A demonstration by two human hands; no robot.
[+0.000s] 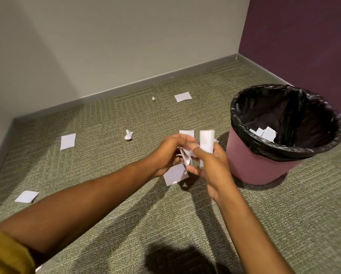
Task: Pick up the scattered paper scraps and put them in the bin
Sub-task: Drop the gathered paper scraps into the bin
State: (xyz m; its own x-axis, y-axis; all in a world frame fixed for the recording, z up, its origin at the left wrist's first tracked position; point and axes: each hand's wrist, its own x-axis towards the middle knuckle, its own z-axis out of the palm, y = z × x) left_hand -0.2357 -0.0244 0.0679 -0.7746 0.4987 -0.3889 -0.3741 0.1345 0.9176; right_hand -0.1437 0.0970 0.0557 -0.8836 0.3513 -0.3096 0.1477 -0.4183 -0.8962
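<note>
head view. both hands meet above the carpet [106, 204], just left of the bin [264, 171]. the left hand [168, 153] curls its fingers round a crumpled wad [185, 158] of paper. the right hand [212, 169] pinches a curled scrap [206, 142] upright between thumb and fingers. a flat sheet [175, 175] shows beneath the hands; whether it is held or lies on the carpet cannot be told. the bin, lined with a black bag [296, 150], already holds a few white pieces [266, 133].

other scraps lie well apart on the floor: a left square [67, 141], a near square [26, 196], a crumpled ball [128, 134], a far rectangle [183, 96] and a tiny fleck [154, 98] beside it.

probable hazards: the handful is split loosely between two hands, so regrouping it may let a piece slip back to the carpet. light paper released above the rim may flutter outside. the tiny fleck by the wall is easily overlooked.
</note>
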